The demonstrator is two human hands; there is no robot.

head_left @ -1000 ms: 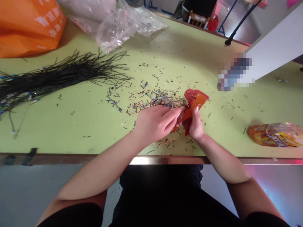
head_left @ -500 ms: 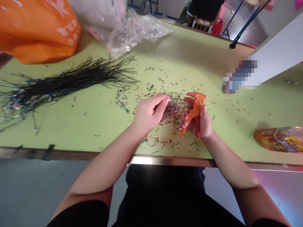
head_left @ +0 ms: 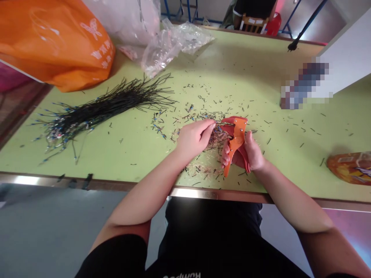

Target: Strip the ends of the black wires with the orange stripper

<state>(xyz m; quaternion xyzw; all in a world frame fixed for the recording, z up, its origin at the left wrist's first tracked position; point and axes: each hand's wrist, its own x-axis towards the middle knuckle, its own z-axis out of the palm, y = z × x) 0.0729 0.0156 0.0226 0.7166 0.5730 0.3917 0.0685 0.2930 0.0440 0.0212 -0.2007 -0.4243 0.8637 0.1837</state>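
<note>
My left hand (head_left: 197,137) pinches a thin black wire (head_left: 222,122) between thumb and fingers. The wire's far end lies in the jaws of an orange and red wire stripper (head_left: 238,133). My right hand (head_left: 252,154) is wrapped round the stripper's handles, which stand apart. Under and between my hands lies a heap of copper strands and wire scraps (head_left: 216,141), partly covered by them. To the left rests a long bundle of black wires (head_left: 107,102), with blue tips and shiny bits at its left end.
An orange bag (head_left: 78,50) stands at the back left, beside crumpled clear plastic bags (head_left: 165,46). A drink bottle (head_left: 350,166) lies at the right. A black plug (head_left: 292,45) hangs near a white panel (head_left: 350,61). Past the far edge a person (head_left: 253,7) is partly visible.
The view has shifted a little to the left. The stripper's jaws have come closer to my left hand, and the wire's end now sits deeper between them.
</note>
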